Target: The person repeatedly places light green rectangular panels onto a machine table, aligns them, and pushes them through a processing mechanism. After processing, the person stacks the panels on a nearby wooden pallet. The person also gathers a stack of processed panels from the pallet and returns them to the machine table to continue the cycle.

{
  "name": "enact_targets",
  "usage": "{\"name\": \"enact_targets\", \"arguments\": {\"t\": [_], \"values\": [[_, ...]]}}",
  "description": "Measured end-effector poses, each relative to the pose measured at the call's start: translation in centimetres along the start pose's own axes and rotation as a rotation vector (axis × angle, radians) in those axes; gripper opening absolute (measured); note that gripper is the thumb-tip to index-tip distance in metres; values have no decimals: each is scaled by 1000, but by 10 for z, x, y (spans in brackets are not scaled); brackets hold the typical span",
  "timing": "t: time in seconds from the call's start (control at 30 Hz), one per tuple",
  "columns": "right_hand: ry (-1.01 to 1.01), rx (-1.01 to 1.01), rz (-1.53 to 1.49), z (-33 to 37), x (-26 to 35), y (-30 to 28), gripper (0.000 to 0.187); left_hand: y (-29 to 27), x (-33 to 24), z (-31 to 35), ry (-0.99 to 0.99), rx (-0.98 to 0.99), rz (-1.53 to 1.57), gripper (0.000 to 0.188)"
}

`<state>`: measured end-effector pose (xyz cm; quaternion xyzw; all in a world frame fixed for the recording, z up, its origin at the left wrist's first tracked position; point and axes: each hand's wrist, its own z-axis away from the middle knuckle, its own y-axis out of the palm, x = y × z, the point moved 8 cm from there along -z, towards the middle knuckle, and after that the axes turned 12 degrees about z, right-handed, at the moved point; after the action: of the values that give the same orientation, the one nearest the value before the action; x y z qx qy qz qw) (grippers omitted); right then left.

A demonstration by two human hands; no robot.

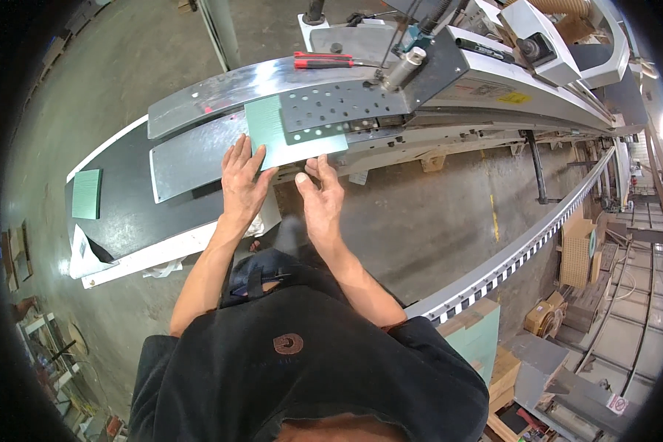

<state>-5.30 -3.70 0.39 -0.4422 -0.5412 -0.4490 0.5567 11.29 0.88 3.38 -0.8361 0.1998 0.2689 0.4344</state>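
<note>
A light green rectangular panel (269, 136) lies on the metal machine bed, its right part beneath a grey perforated metal plate (339, 107). My left hand (243, 180) rests at the panel's left and near edge with fingers stretched and thumb apart. Against the near edge, further right, are the fingertips of my right hand (322, 200), its thumb standing away from the fingers. Neither hand is closed round the panel. Where the panel's far right corner ends under the plate cannot be made out.
A smaller green piece (87, 194) lies on the black side table (136, 188) at left. Red-handled tools (323, 61) rest on the far metal ledge (221, 92). A machine head (409, 66) stands beyond the plate. At right, a long striped rail (508, 269) curves past stacked boards (475, 339).
</note>
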Motion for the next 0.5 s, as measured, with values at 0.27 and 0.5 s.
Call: {"name": "enact_targets", "arguments": {"t": [0.27,0.5], "values": [[46,-82,-9,-48,-11,-94,56,80,-62,-40,77,5,49,44],[-31,-227,38,-89,-22,-161,60,148,-93,-67,102,0,125,39]]}}
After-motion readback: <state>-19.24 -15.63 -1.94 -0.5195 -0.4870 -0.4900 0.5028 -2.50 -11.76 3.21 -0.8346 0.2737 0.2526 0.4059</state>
